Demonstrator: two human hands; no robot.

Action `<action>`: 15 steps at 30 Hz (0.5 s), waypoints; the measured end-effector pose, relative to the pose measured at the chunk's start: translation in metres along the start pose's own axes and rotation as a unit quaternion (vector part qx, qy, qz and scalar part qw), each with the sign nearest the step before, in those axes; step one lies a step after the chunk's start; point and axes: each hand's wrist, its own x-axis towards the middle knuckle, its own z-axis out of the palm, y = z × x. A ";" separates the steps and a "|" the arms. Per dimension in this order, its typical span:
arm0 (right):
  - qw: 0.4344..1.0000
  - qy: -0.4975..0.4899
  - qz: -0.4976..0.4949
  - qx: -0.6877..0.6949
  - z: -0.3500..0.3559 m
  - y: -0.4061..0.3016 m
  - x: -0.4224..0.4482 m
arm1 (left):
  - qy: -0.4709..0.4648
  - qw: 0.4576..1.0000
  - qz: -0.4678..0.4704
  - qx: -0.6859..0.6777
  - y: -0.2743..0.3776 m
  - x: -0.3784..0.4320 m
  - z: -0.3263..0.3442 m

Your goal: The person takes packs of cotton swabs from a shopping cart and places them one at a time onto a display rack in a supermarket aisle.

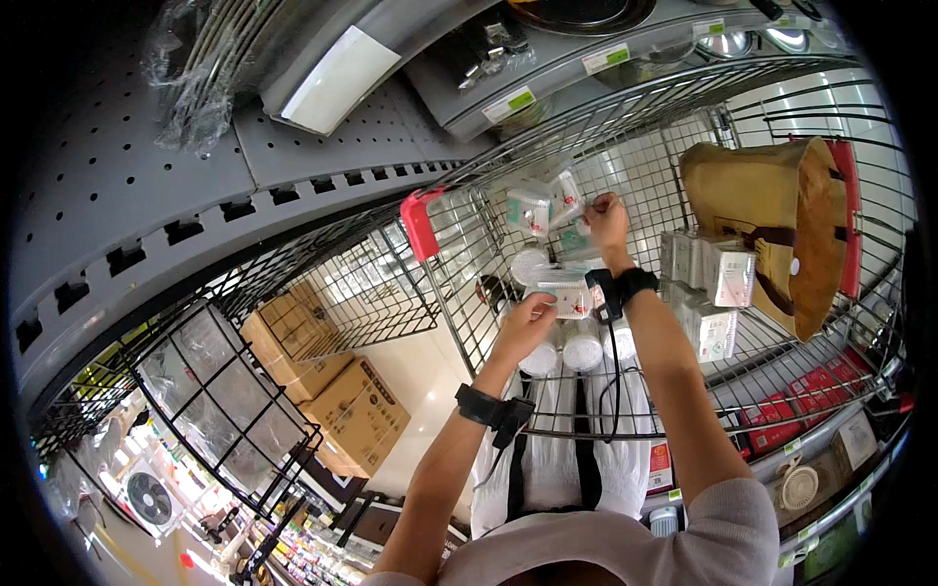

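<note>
Both of my hands reach into a wire shopping cart (pixel 447 300) before me. The fingers of my left hand (pixel 529 326) are pinched on the left edge of a clear plastic pack of white cotton swabs (pixel 568 300). Farther in, my right hand (pixel 607 220) has its fingers bent beside another small clear pack (pixel 566 192); whether it grips that pack is unclear. A pack with a teal label (pixel 527 209) lies to its left. Round white-topped containers (pixel 583 351) stand near the cart's closest side. Stacked clear packs (pixel 733 275) sit to the right, beside a brown bag (pixel 740 183).
A grey perforated shelf (pixel 183 161) runs along the upper left. Beside the cart hangs a black wire basket (pixel 220 395), with cardboard boxes (pixel 355 414) on the floor past it. Red boxes (pixel 769 421) and a small fan (pixel 799 485) stand on shelving at the lower right.
</note>
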 end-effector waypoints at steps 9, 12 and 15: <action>0.941 -0.099 -0.258 -0.195 -0.088 -0.148 -0.131 | 0.044 0.966 0.020 -0.253 0.076 -0.031 0.010; 0.789 -0.167 -0.539 -0.242 -0.100 -0.179 -0.184 | 0.019 0.915 0.039 -0.400 0.104 -0.058 0.013; 0.758 -0.193 -0.596 -0.182 -0.110 -0.223 -0.226 | 0.025 0.923 0.064 -0.378 0.138 -0.105 0.015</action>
